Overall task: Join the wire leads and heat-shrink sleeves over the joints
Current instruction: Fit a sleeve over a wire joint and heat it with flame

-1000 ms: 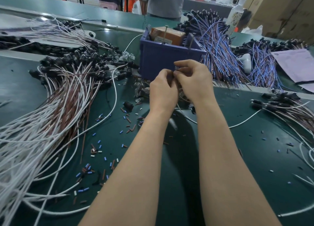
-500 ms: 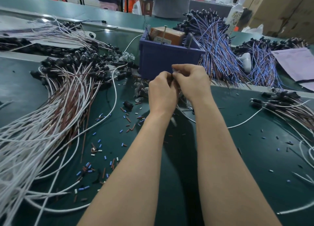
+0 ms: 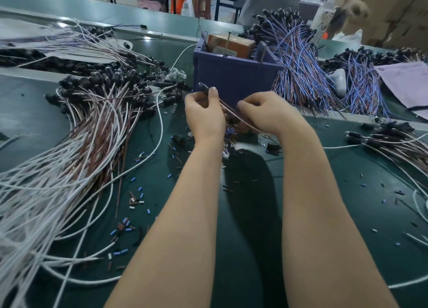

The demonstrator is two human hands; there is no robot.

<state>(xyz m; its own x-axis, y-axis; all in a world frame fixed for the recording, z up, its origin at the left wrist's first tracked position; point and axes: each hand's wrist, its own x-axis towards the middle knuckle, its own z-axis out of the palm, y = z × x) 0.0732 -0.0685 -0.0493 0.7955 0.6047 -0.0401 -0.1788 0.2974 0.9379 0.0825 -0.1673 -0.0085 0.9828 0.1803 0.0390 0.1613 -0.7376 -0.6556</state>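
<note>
Working just in front of blue bin (image 3: 231, 80), above green mat (image 3: 254, 226).

Pinches one pinkish-brown wire lead (image 3: 228, 109) in left hand (image 3: 203, 115), thumb and fingers curled on it near its black-capped upper end. Grips the same lead lower down in right hand (image 3: 266, 115), fingers curled round it; fingertip contact hidden behind the knuckles. Holds it slantwise between both hands, raised off the mat. Cannot make out any sleeve or joint on this lead: too small, partly covered.

Progress, as a judgement: mid-batch.
- Notes a large fan of brown-and-white leads (image 3: 92, 134) on the left, black ends toward the bin.
- Notes a blue-and-purple bundle (image 3: 298, 71) just right of the bin, and a smaller heap (image 3: 393, 141) at far right.
- Cannot sort finished stock from waiting stock.
- Notes loose sleeve pieces (image 3: 129, 201), blue, brown and white, strewn over the near-left mat; supply or offcuts, unclear.
- Cannot identify a heat tool anywhere in view.

Probably still to do for the lead in hand: seat sleeve over joint, shrink, set aside. Then repeat through the heaps.
</note>
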